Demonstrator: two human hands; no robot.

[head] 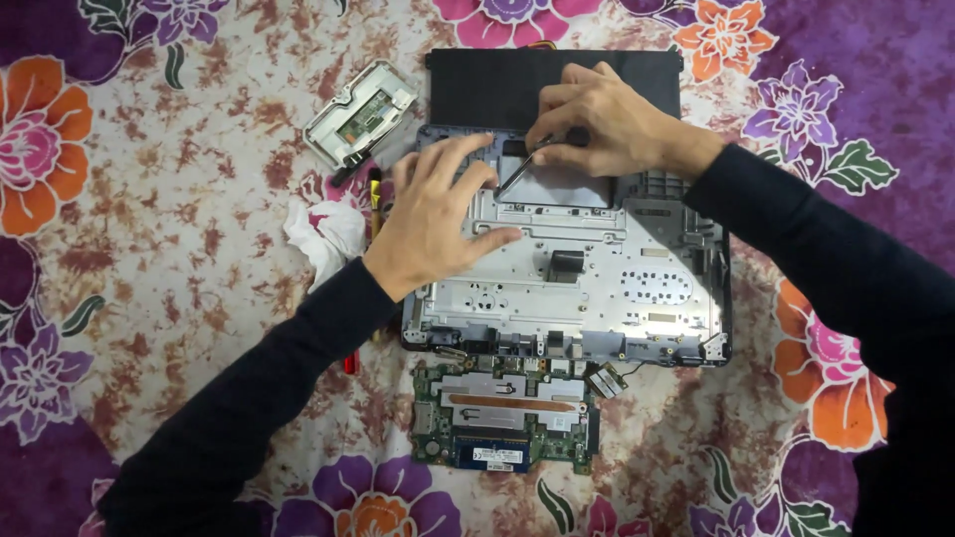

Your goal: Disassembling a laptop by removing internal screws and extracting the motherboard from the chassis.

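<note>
An opened laptop base (637, 288) lies in the middle of a flowered cloth, its silver inner frame facing up. My left hand (433, 214) rests flat with fingers spread on the frame's left part. My right hand (602, 119) is at the frame's far edge, pinching a thin dark tool (517, 171) whose tip touches the frame near a grey pad. A black flat panel (497, 85) lies just beyond the base, partly under my right hand.
A green circuit board (502, 416) with a copper strip lies in front of the base. A silver framed part (360, 111) sits at the far left, a crumpled white tissue (323, 234) and a yellow-handled tool (375, 204) beside my left hand.
</note>
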